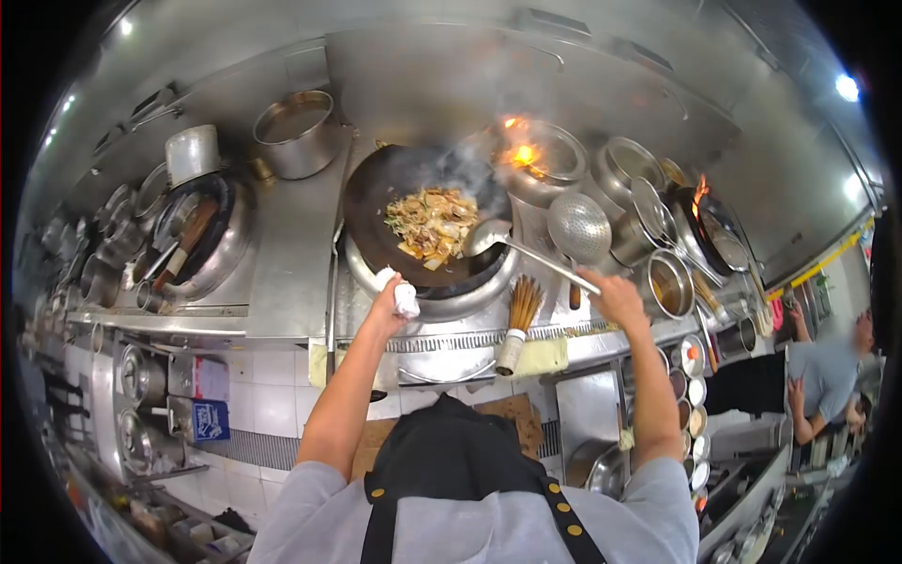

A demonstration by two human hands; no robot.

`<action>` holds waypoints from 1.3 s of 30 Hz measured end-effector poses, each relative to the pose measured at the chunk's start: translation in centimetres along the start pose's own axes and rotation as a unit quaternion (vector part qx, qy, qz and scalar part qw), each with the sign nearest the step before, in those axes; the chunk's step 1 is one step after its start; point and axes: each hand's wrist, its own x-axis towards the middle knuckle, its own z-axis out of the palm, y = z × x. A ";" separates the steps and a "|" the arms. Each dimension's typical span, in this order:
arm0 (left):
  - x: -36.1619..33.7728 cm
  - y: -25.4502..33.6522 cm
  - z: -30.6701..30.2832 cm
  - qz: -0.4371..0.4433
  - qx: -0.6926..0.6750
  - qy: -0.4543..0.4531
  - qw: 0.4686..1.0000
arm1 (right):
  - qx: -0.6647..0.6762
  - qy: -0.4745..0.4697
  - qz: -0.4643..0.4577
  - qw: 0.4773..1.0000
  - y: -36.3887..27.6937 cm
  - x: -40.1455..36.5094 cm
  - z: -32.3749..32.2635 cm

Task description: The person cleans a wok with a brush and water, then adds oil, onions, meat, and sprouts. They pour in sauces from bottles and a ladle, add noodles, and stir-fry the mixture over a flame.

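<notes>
A large dark wok point(371, 193) sits tilted on the stove ring, with pale and brown sliced food point(434, 224) in it and smoke rising behind. My left hand point(390, 299) is closed on a white cloth point(406, 301) at the wok's near left rim. My right hand point(615, 299) grips the handle of a metal ladle point(536, 256). The ladle's bowl rests at the right edge of the food. Between my hands, a bamboo brush point(521, 315) lies just in front of the wok.
Flames point(522, 155) rise behind the wok at the right. A perforated strainer point(579, 228) and a steel pot point(669, 284) stand right of the ladle. A big pot point(297, 136) is at the back left. Another person point(822, 376) stands at the far right.
</notes>
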 end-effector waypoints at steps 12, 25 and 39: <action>-0.2 1.8 0.9 -0.061 0.056 0.062 0.995 | 0.063 -0.035 0.012 0.997 -12.5 7.6 9.0; 2.7 -2.2 0.0 -0.032 -0.021 -0.018 0.999 | 0.468 -0.243 0.205 0.825 -16.9 -3.8 -1.9; -11.9 -1.5 -0.6 0.045 0.037 -0.027 0.998 | 0.155 -0.078 0.150 0.973 -19.4 -4.3 2.7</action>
